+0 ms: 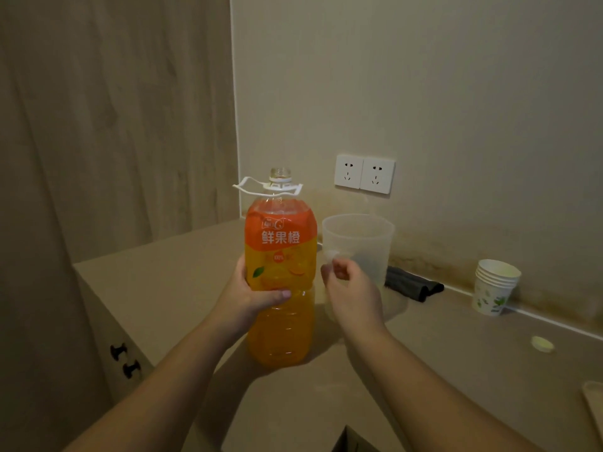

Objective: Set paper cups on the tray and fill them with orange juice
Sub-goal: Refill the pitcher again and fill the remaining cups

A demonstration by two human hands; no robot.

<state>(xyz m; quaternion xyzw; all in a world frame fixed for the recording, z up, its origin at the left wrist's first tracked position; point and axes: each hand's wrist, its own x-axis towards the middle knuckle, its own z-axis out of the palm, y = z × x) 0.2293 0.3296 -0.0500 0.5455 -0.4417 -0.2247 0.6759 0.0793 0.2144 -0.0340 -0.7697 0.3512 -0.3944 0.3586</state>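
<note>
Left hand around juice bottle, seemingly uncapped

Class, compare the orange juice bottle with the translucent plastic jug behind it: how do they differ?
The tall clear plastic orange juice bottle is mostly full; the translucent plastic jug looks empty. The bottle is taller with a narrow neck; the jug is shorter and wide-mouthed. The left hand grips only the bottle. Both stand upright, uncapped.

An uncapped orange juice bottle is standing upright on the counter, the left hand gripping its middle. Just right of the bottle, the right hand is hovering with curled fingers at a clear plastic jug. Farther right of the bottle, stacked paper cups are sitting against the wall, a yellow cap lying nearer than them.
</note>
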